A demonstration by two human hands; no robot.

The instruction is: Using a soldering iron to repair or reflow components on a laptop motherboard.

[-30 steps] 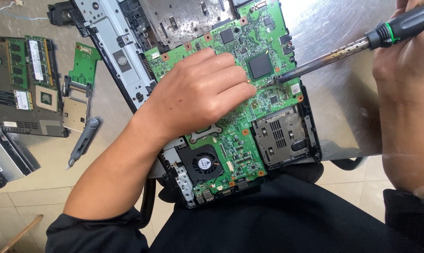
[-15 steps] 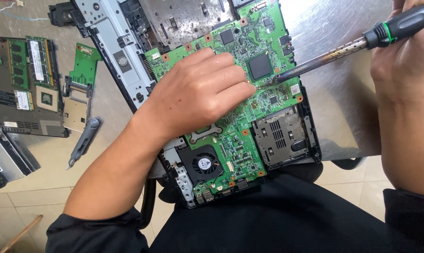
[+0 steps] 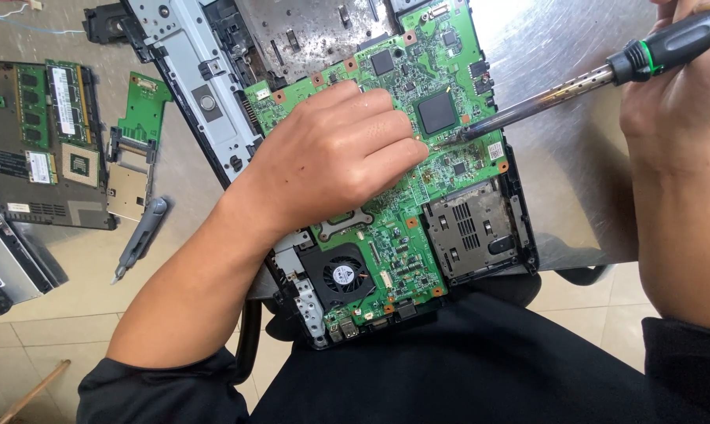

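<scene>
Left hand lies flat, palm down, on the green laptop circuit board, fingertips beside the dark square chip; its grip is open, pressing rather than holding. Right hand is closed round the black-and-green handled soldering iron. The metal tip meets the board just beyond the left fingertips. Against half a second back, almost nothing shifts: the iron holds its spot, the board steady on the steel worktop. Work sits mid-joint.
</scene>
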